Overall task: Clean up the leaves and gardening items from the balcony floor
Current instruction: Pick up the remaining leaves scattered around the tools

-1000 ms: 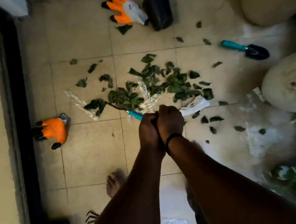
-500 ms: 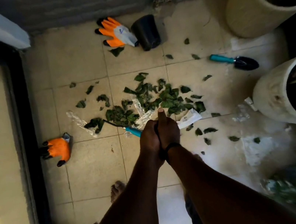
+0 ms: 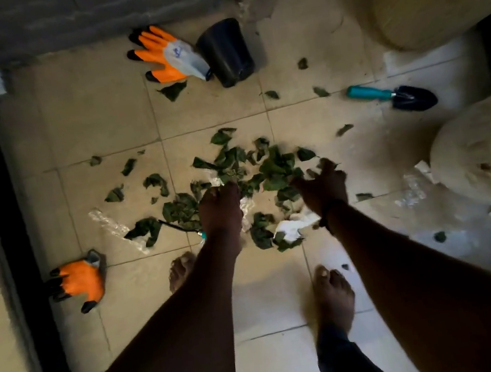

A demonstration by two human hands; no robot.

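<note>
Both hands are reaching down with fingers spread and holding nothing, the left hand (image 3: 220, 206) and right hand (image 3: 323, 186) hovering over the leaves (image 3: 254, 168) lying scattered on the balcony floor (image 3: 104, 118)

Torn dark green leaves (image 3: 270, 169) lie heaped at the middle of the tiled floor, with loose bits scattered around. One orange glove (image 3: 164, 55) lies flat by the far wall, touching a tipped black pot (image 3: 226, 52), and another orange glove (image 3: 80, 281) lies crumpled at the left. A teal-handled trowel (image 3: 392, 97) lies flat at the right, and a thin black hand rake (image 3: 180, 226) rests among the leaves.
</note>
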